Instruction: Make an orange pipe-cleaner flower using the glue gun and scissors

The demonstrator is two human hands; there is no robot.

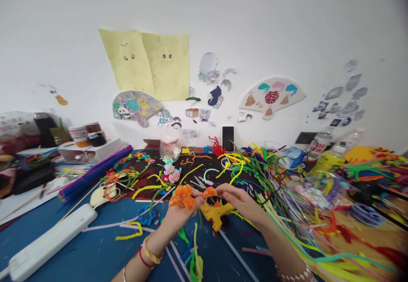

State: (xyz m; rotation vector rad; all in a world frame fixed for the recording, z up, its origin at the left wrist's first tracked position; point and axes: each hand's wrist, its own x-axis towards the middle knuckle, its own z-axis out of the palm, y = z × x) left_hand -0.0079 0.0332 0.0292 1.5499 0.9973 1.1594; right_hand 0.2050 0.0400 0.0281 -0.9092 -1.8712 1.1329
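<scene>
Left hand [180,217] closed snugly around an orange pipe-cleaner flower [183,198], right hand [242,203] reaching across, fingertips pinching a small orange pipe-cleaner curl [209,193], both low at centre, right above a yellow glue gun [217,214]! Just beyond, scissors [199,183], a pink pipe-cleaner flower [171,174], then a clear jar [170,146] upper centre.

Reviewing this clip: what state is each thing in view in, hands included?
Left hand: holding orange pipe-cleaner flower
Right hand: pinching orange pipe-cleaner piece
Yellow glue gun: lying on its side
Scissors: lying on black mat
Glass jar: upright
Phone: standing against wall
Power strip: lying flat
</scene>
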